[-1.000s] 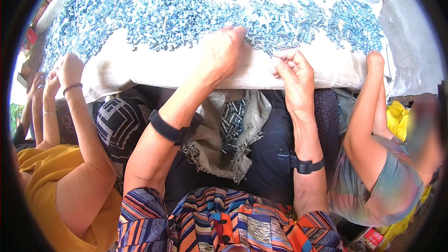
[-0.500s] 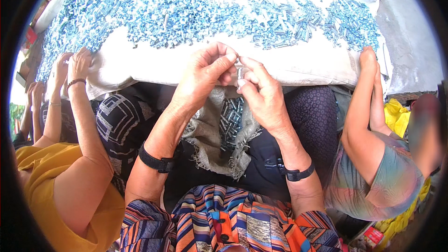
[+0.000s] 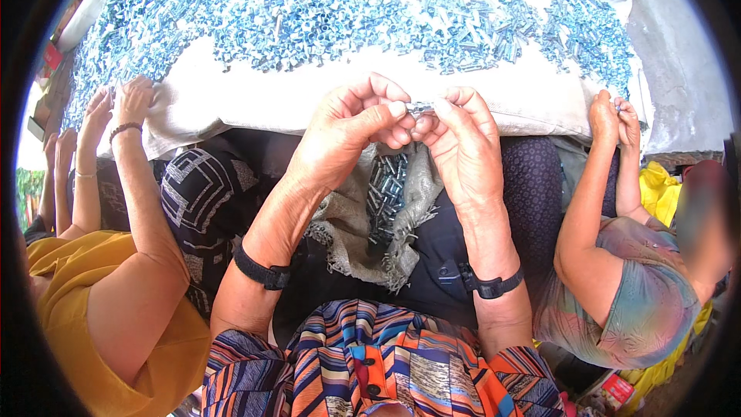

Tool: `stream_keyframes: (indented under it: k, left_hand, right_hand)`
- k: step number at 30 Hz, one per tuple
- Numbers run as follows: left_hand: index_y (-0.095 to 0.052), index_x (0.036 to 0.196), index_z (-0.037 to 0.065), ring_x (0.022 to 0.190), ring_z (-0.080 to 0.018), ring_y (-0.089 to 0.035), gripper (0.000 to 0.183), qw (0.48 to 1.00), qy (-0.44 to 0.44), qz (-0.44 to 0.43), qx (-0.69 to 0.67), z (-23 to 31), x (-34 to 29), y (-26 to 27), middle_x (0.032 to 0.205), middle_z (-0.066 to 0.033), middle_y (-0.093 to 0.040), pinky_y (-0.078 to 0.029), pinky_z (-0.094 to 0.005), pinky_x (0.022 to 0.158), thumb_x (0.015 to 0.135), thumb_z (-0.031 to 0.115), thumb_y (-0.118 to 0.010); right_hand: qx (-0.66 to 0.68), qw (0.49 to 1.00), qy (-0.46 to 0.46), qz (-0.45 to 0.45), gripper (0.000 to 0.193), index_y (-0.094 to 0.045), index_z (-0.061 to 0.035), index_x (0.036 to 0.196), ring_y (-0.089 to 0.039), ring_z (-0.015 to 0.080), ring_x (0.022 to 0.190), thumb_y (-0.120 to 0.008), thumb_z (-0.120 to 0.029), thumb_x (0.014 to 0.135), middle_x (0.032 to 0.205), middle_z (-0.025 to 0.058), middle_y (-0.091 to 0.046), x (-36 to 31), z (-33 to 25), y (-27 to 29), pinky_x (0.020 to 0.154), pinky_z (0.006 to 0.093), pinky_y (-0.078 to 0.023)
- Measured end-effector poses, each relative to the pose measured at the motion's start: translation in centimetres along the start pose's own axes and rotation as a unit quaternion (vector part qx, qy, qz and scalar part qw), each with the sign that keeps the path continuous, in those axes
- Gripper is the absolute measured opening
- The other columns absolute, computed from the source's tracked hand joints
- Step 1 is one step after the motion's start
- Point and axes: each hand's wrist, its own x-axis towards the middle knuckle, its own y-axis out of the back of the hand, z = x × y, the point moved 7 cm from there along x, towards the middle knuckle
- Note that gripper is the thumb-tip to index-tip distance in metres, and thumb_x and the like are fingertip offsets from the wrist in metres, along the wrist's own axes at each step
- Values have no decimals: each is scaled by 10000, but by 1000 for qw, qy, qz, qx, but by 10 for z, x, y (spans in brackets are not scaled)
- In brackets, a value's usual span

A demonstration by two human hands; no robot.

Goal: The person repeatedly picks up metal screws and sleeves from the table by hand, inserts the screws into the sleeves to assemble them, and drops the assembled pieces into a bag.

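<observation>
Between my two hands, just past the near edge of the cloth-covered table, a small shiny metal sleeve lies about level. My left hand pinches its left end with thumb and forefinger. The right end sits between the thumb and fingers of my right hand. Whether a second piece is fitted into it is too small to tell. Below the hands, on my lap, a frayed grey woven sack holds several loose metal pieces.
Heaps of small bluish metal tubes and rings cover much of the white cloth. To the left a person in a mustard top works at the table's edge. On the right sits another person in a patterned grey top, near yellow bags.
My right hand has turned and shifted right and slightly up. The metal piece, upright before, now lies level between both hands. The person on the right has moved their hands apart.
</observation>
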Motion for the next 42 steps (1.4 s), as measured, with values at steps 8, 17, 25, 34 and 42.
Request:
stream_keyframes:
  k: [8,17,25,34,42]
  left_hand:
    - [-577,944,13,675,-77,-574,108,994,-35,-3,103,9,-3,1,784,-29,-614,-487,-214,638,878,95,-600]
    - [-580,907,12,669,-70,-574,97,984,-30,-30,171,11,-11,0,757,-12,-600,-484,-210,624,870,93,-617]
    - [-591,913,13,659,-90,-577,95,997,-21,-63,-29,2,-13,3,786,-47,-632,-473,-224,633,866,93,-606]
    - [-587,873,17,663,-94,-581,61,997,-20,-30,71,3,-15,9,761,-42,-613,-484,-231,623,863,75,-603]
    - [-585,874,17,674,-63,-566,91,977,-23,-49,206,14,-22,5,761,-13,-603,-479,-208,623,865,98,-626]
  right_hand:
    - [23,999,-15,-16,32,-527,-39,935,-620,160,725,-517,-65,920,804,79,-612,-3,4,2,698,306,-528]
    - [132,982,-129,-46,68,-526,-62,941,-612,156,692,-502,-125,941,793,78,-609,-11,29,4,642,311,-521]
    - [149,981,-120,-25,83,-527,-61,947,-613,162,694,-490,-135,948,799,79,-606,-20,33,-5,641,310,-529]
    - [96,991,-97,-1,73,-531,-54,938,-616,164,668,-491,-115,943,805,79,-600,-24,30,-1,634,321,-545]
    - [96,987,-125,-6,71,-529,-46,917,-614,159,662,-494,-104,938,794,79,-599,-26,35,0,628,324,-547]
